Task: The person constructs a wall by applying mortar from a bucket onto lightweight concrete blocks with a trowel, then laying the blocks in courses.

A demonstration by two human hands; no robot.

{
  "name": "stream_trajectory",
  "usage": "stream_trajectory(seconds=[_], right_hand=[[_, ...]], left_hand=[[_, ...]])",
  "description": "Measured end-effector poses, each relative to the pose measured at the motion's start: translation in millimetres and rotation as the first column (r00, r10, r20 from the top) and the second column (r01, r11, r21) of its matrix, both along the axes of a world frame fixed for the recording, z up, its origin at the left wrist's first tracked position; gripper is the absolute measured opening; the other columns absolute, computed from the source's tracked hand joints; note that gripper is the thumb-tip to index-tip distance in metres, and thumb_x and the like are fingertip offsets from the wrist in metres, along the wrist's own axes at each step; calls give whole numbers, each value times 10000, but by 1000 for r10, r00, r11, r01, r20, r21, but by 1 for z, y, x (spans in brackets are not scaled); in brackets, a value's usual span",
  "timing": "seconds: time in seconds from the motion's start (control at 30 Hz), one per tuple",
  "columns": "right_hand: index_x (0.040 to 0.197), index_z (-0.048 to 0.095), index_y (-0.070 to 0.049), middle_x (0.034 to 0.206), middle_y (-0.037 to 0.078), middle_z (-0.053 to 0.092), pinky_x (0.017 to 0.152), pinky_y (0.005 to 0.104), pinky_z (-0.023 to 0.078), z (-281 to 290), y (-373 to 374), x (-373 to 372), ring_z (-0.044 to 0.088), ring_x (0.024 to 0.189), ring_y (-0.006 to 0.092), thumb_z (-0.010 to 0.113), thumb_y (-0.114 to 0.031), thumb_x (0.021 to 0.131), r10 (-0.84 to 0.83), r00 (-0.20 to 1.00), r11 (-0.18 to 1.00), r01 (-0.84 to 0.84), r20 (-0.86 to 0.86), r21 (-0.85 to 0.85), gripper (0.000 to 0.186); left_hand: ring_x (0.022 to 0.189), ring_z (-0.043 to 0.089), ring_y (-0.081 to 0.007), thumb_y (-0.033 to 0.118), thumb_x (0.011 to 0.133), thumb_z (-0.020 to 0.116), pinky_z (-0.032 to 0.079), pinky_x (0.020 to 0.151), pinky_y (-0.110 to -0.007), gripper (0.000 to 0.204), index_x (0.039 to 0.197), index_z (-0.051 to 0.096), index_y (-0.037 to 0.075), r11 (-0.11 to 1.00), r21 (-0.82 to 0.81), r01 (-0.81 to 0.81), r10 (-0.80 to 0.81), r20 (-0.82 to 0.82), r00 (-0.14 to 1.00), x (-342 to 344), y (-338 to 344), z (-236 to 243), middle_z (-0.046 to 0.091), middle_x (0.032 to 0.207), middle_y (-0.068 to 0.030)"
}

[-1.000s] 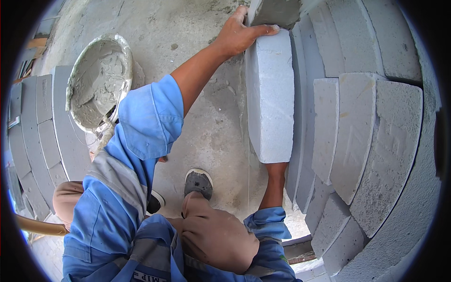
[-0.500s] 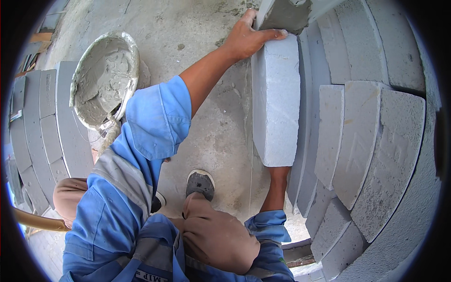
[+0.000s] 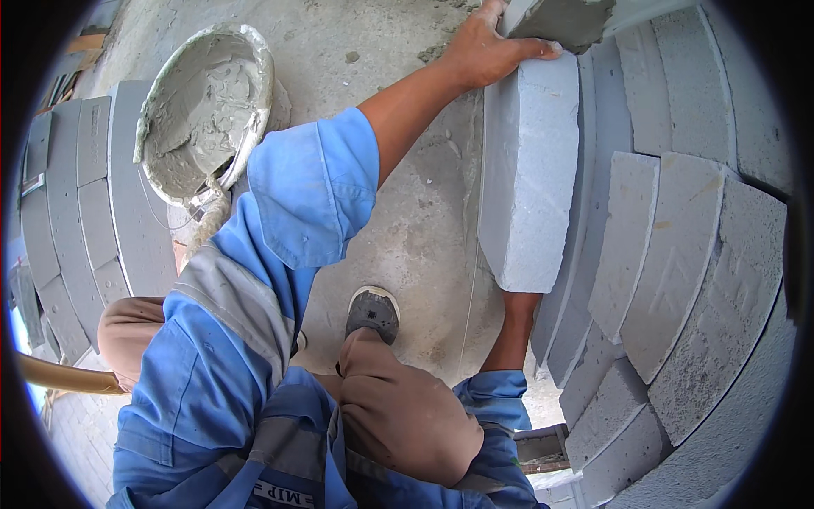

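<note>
One pale block (image 3: 530, 178) sits between your arms, and your left grip (image 3: 489, 53) is holding its far end, with the thumb laid across the top edge and the fingers stretched out beyond the corner. Your right wrist (image 3: 521, 312) pokes out at the block's near end, but that hand is hidden by the block, so I can't tell how it's holding.

Just past your left grip you've got another block (image 3: 566, 24) with grey mortar smeared on the end facing you. Right of the grip, a bunch of stacked grey blocks (image 3: 674, 267) curves back toward you. Left of your right wrist, a thin string (image 3: 467, 327) runs above or along the concrete floor (image 3: 424, 237), can't say which.

Well left of your left grip there's a crusty bucket (image 3: 266, 89) with grey mortar (image 3: 212, 106) in it. Back toward you is your dark shoe (image 3: 374, 316), and farthest left, past the bucket, more grey blocks (image 3: 140, 225).
</note>
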State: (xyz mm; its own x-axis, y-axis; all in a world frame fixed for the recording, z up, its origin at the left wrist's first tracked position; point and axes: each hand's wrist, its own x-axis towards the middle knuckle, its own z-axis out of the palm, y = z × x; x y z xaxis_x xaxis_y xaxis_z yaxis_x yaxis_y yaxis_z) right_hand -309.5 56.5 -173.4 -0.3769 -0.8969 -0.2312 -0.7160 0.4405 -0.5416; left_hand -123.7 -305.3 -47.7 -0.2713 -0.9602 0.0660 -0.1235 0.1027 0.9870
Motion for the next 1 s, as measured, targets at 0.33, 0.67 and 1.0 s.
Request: stream_trajectory(seconds=[0.33, 0.67, 1.0], right_hand=[[1481, 474, -30, 1501, 198, 512, 1141, 428, 374, -14, 13, -12, 468, 1404, 347, 722, -284, 935, 48, 998, 997, -46, -27, 66, 652], [1286, 628, -36, 1250, 183, 683, 1018, 405, 491, 41, -27, 22, 636, 1189, 339, 763, -312, 858, -43, 993, 997, 50, 114, -56, 526], [1288, 648, -52, 1261, 199, 669, 1000, 443, 503, 41, -29, 17, 629, 1172, 385, 733, -297, 871, -5, 998, 996, 10, 59, -93, 491]], left_hand=[[1128, 641, -317, 457, 776, 845, 485, 984, -404, 800, 1309, 541, -55, 1000, 25, -14, 14, -14, 1000, 0, -2, -2, 675, 1182, -240], [1079, 662, -276, 465, 711, 860, 511, 958, -376, 869, 1325, 505, -38, 993, 117, -11, 19, -70, 997, 1, 0, -19, 669, 1174, -202], [1039, 666, -248, 385, 759, 852, 514, 934, -361, 740, 1288, 516, -8, 994, 112, 5, 3, -78, 997, -5, 1, -12, 675, 1150, -180]])
